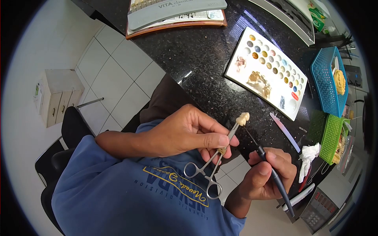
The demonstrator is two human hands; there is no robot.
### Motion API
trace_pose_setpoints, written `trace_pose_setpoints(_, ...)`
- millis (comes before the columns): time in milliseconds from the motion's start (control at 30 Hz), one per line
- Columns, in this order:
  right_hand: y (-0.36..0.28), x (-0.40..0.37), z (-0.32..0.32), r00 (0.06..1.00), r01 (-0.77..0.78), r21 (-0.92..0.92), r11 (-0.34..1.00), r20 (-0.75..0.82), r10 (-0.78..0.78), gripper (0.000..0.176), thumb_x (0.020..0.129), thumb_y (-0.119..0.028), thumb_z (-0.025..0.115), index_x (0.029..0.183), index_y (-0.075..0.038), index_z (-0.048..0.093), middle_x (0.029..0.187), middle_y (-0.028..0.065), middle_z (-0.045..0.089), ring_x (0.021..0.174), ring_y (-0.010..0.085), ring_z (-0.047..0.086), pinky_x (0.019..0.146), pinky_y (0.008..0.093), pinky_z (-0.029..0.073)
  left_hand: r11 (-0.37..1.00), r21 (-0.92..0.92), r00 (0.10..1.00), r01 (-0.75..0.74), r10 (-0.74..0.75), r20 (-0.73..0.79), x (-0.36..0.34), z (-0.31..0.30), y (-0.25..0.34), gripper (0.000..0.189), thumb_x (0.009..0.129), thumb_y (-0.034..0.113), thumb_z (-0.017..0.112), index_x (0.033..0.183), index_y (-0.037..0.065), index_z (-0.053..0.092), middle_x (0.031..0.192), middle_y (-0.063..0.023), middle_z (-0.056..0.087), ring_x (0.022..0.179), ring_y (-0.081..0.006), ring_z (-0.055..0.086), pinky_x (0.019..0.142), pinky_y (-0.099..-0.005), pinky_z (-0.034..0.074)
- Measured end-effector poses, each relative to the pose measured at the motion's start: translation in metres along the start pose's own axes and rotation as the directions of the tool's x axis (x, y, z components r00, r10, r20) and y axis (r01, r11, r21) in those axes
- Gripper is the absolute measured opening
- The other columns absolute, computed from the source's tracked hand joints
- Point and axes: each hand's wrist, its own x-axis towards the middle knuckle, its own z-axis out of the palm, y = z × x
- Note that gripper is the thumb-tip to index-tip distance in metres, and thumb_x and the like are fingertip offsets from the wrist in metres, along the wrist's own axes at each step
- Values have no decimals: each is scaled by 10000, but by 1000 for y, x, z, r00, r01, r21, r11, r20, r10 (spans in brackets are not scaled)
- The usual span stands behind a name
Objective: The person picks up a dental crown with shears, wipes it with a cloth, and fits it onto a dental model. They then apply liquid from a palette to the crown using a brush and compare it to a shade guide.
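Note:
My left hand (pixel 193 133) is closed around the shaft of a metal hemostat (pixel 212 157), its two finger rings hanging toward my shirt. At the hemostat's tips sits a cream-coloured dental crown (pixel 242 118), tooth-shaped and glossy. My right hand (pixel 271 173) pinches a fine brush (pixel 278 184) with a black handle. The brush's thin tip points up and left, right at the lower edge of the crown. Just beyond both hands lies a white ceramic palette (pixel 271 70) with wells of coloured stain and brown smears.
A grey VITA shade guide (pixel 177 10) rests at the back left of the black granite counter (pixel 189 55). To the right are a pink-and-white strip (pixel 285 131), crumpled tissue (pixel 309 155), a blue basket (pixel 321 78) and a green basket (pixel 330 137). A keypad machine (pixel 321 208) stands lower right.

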Motion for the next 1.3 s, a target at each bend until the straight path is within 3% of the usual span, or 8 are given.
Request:
trace_pose_setpoints(100, 0, -1, 1, 999, 3, 82, 997, -49, 1, 168, 804, -49, 609, 922, 56, 550, 665, 130, 587, 524, 192, 596, 484, 269, 498, 1000, -5, 1000, -4, 4, -2, 0, 0, 0, 263, 894, 149, 561, 1043, -61, 612, 864, -120, 668, 723, -140, 657, 603, -200, 510)
trace_pose_setpoints(667, 0, 0, 0, 1000, 28, -7, 1000, -7, -28, 154, 794, -28, 602, 912, 52, 543, 677, 124, 588, 530, 196, 592, 484, 264, 494, 1000, -14, 1000, -4, 4, -9, 0, 2, 0, 261, 891, 130, 559, 1051, -71, 606, 868, -124, 665, 714, -140, 655, 593, -195, 510)
trace_pose_setpoints(1300, -4, 1, -8, 997, 71, 27, 997, 28, -72, 192, 775, -51, 626, 920, 47, 547, 692, 130, 577, 534, 205, 590, 480, 276, 492, 1000, 0, 999, -8, 8, -33, 0, 4, 1, 239, 887, 103, 558, 1040, -74, 609, 876, -132, 664, 739, -138, 655, 621, -201, 514)
